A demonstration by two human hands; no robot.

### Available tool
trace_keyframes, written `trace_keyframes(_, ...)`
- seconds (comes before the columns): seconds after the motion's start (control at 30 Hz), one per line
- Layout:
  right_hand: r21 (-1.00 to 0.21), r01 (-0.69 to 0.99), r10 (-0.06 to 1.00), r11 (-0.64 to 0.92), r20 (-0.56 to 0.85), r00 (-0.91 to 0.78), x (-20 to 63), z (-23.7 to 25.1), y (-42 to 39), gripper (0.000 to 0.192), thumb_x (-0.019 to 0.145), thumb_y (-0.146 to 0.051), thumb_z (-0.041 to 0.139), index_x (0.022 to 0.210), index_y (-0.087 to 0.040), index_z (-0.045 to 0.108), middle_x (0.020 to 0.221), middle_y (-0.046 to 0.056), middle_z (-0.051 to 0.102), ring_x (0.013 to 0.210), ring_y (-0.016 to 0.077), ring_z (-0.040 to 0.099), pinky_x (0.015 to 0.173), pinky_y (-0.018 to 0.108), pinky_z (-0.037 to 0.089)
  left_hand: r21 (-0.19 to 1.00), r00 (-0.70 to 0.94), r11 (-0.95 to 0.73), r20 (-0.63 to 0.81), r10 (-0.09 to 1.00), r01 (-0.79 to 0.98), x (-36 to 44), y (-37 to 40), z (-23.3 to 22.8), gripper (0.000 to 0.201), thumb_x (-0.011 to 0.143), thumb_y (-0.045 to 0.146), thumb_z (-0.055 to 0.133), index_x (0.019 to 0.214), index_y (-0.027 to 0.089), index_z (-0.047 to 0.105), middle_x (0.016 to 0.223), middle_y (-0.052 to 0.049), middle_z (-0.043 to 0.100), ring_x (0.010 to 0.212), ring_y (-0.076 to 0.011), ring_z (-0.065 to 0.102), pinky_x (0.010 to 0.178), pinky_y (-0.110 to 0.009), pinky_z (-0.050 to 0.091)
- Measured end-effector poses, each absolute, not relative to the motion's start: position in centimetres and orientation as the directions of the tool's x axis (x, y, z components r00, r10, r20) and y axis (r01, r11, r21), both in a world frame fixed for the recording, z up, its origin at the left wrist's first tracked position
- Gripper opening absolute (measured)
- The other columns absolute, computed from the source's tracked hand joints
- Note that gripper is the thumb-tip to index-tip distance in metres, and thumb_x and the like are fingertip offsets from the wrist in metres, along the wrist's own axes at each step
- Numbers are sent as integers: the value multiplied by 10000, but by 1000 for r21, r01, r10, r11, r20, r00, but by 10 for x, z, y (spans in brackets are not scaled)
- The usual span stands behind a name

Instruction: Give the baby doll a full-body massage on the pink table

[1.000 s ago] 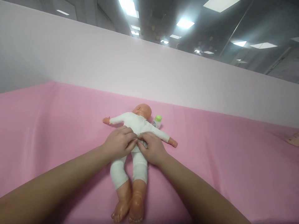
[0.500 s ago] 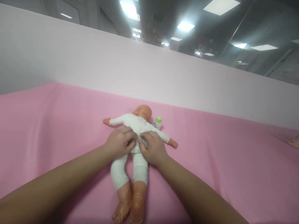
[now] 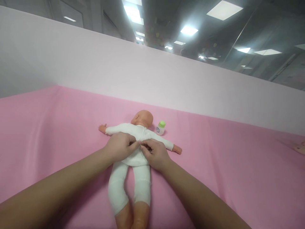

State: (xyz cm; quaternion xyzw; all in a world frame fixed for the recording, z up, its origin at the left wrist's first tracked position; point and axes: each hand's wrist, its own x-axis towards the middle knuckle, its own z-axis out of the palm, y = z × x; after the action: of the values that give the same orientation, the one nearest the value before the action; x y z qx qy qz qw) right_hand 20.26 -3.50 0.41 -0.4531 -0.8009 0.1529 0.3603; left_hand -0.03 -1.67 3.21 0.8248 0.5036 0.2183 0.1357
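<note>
Feet first, the doll [image 3: 135,160] sits nearer the person than a second ago: its feet now drop out of sight at the bottom, its legs show lower, and both hands rest higher on it, about mid-torso instead of near the seat. That puts the handling, as I judge it, at the centre line of the cloth.

Left hand [image 3: 120,147] and right hand [image 3: 157,155] nearly meet there, fingers [image 3: 133,146] curled and thumbs drawn in narrow against the white suit [image 3: 138,163]; whether they actually nip a fold between them I can't tell. Around them the doll lies stretched on the pink sheet [image 3: 78,124], arms flung out sideways, bare head [image 3: 144,118] away from the person, face not showing.

Just past its arm on the right hand's side, not far from the head, stands a small bottle [image 3: 160,128] with a green cap. Some dark print shows on its label, too small to read; I spot no other writing or brand. Farther out, a white panel [image 3: 154,76] rises behind, with ceiling lights [image 3: 225,10] shining above it.
</note>
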Motion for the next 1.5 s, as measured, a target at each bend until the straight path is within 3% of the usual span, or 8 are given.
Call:
trace_keyframes(0.13, -477, 633, 768, 610, 553, -323, 200, 2, -34, 182, 900, -279, 659, 1070, -234, 703, 1041, 42, 739, 1003, 225, 649, 926, 395, 513, 419, 372, -478, 312, 874, 772, -1, -15, 28, 487, 992, 457, 398, 660, 201, 644, 630, -29, 642, 628, -196, 588, 584, -333, 377)
trace_keyframes(0.33, -382, 665, 730, 642, 570, -378, 200, -2, -31, 292, 917, -256, 622, 1200, -220, 683, 1206, 76, 711, 1186, 258, 598, 1086, 457, 444, 189, 508, -685, 540, 671, 704, 3, -15, 13, 210, 917, 256, 514, 897, 181, 710, 883, -75, 675, 894, -251, 603, 822, -405, 459)
trace_keyframes(0.63, -439, 621, 757, 649, 455, -469, 202, -2, -27, 275, 964, -224, 539, 1193, -238, 690, 1185, 45, 728, 1137, 225, 633, 1046, 435, 466, 357, 460, -568, 345, 818, 742, 6, -13, 14, 208, 910, 258, 516, 876, 199, 712, 888, -58, 681, 859, -240, 627, 747, -380, 486)
trace_keyframes(0.9, -427, 655, 741, 624, 590, -322, 207, -3, -25, 263, 900, -229, 612, 1153, -215, 683, 1165, 77, 716, 1127, 255, 618, 1051, 454, 472, 217, 530, -723, 550, 646, 656, 2, -16, 10, 311, 881, 244, 563, 1164, 181, 677, 1189, -117, 648, 1127, -294, 566, 998, -469, 450)
trace_keyframes(1.17, -352, 688, 762, 635, 436, -479, 209, -2, -23, 497, 968, -267, 518, 1459, -197, 480, 1495, 133, 515, 1417, 292, 431, 1194, 549, 336, 210, 479, -691, 582, 657, 692, 3, -18, 5, 599, 851, 223, 574, 1444, 189, 495, 1397, -159, 519, 1238, -327, 515, 1063, -516, 425)
trace_keyframes(1.3, -322, 689, 753, 649, 405, -519, 208, -2, -24, 540, 978, -289, 521, 1509, -233, 436, 1577, 116, 419, 1490, 300, 327, 1212, 574, 300, 116, 526, -733, 624, 579, 670, 5, -20, 8, 570, 849, 185, 566, 1414, 249, 545, 1542, -148, 396, 1381, -366, 407, 1111, -564, 373)
trace_keyframes(1.4, -340, 679, 751, 651, 416, -512, 208, -5, -24, 524, 972, -304, 536, 1488, -241, 470, 1591, 111, 400, 1494, 299, 325, 1206, 573, 314, 87, 560, -760, 623, 546, 644, 5, -19, 9, 500, 846, 158, 551, 1334, 243, 613, 1497, -127, 482, 1387, -356, 416, 1137, -561, 352)
trace_keyframes(1.5, -367, 680, 756, 635, 478, -447, 208, -8, -24, 530, 944, -284, 562, 1466, -224, 499, 1549, 121, 460, 1473, 297, 364, 1206, 567, 321, 149, 542, -732, 579, 610, 665, 6, -17, 8, 453, 859, 190, 542, 1306, 199, 620, 1334, -131, 615, 1254, -326, 540, 1087, -524, 417)
